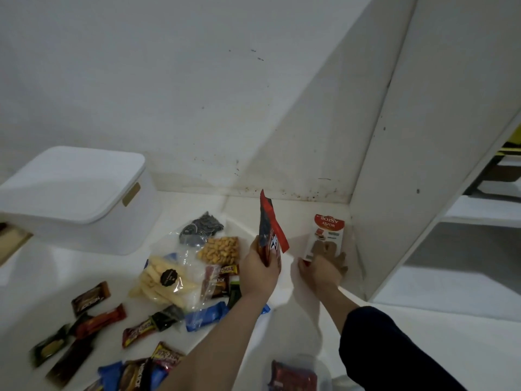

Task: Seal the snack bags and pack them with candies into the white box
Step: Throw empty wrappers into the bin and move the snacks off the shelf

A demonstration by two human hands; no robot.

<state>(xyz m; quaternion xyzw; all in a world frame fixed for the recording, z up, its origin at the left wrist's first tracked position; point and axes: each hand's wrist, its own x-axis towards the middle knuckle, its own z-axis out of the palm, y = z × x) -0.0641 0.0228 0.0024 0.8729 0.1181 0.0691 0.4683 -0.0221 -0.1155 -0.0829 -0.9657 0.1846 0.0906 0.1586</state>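
Observation:
My left hand (260, 270) grips a red and dark snack bag (270, 228) by its lower end and holds it upright above the white surface. My right hand (321, 269) holds the bottom of a red and white Astor box (327, 235) that stands near the corner of the wall. The white box (81, 198) sits at the back left with its lid on. Clear bags of pale sticks (165, 279), peanuts (221, 249) and dark round snacks (200, 230) lie in a pile between the white box and my left hand.
Several wrapped candy bars (98, 323) lie scattered over the front left of the surface, more (135, 373) at the bottom edge. A clear container with a red packet (296, 376) sits by my right forearm. A white shelf panel (394, 165) rises on the right.

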